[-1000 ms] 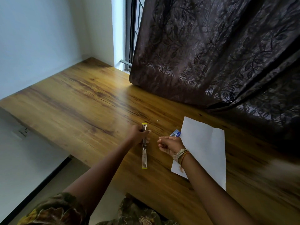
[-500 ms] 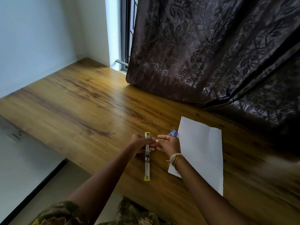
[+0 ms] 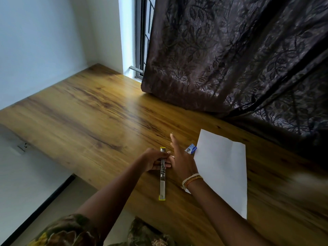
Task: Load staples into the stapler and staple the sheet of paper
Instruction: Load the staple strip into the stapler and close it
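Note:
A metal stapler [image 3: 162,181] with yellow ends lies swung fully open in a long line on the wooden desk [image 3: 85,118]. My left hand [image 3: 156,159] grips its middle from the left. My right hand [image 3: 179,157] sits just right of the stapler with fingers spread and stretched forward, its thumb side touching the stapler; whether it holds staples is hidden. A white sheet of paper [image 3: 221,171] lies flat to the right. A small blue staple box [image 3: 191,148] rests at the paper's left edge, beside my right hand.
A dark patterned curtain [image 3: 230,59] hangs down onto the back of the desk, close behind the paper. A window frame [image 3: 140,41] and white walls stand at the far corner. The desk's near edge drops off just below the stapler's yellow end.
My right hand moved left from near the paper to the stapler, met my left hand, then opened its fingers forward. The left hand kept hold of the stapler.

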The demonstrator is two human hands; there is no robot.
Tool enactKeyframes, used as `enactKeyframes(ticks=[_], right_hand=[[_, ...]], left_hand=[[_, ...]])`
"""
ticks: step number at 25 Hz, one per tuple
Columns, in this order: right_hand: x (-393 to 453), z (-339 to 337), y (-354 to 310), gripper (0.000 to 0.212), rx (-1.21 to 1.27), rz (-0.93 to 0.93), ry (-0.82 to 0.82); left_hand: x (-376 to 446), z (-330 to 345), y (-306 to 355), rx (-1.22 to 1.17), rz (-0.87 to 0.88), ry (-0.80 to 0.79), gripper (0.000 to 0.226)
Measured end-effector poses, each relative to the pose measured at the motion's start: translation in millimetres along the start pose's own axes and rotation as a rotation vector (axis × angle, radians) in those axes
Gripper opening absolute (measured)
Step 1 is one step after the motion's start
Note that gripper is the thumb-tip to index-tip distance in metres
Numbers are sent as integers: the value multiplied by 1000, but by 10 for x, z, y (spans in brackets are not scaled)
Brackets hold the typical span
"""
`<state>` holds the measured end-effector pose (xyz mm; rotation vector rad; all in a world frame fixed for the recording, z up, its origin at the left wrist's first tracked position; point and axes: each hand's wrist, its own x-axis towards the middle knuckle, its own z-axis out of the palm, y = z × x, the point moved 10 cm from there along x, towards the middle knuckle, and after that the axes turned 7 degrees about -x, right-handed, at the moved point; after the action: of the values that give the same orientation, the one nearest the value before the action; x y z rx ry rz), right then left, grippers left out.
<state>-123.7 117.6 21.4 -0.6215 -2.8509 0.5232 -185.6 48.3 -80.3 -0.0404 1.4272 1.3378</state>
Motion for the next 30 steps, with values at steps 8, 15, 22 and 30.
enactKeyframes(ticks=[8, 15, 22, 30], right_hand=[[-32, 23, -22, 87, -39, -86, 70], [2, 98, 325, 90, 417, 258, -44], [-44, 72, 457, 26, 318, 235, -77], [-82, 125, 582, 19, 434, 397, 25]], left_hand=[[-8, 26, -42, -43, -95, 84, 9], [-20, 48, -6, -104, -72, 104, 7], [-16, 67, -1, -126, -84, 104, 3], [-1, 74, 0, -171, -52, 104, 5]])
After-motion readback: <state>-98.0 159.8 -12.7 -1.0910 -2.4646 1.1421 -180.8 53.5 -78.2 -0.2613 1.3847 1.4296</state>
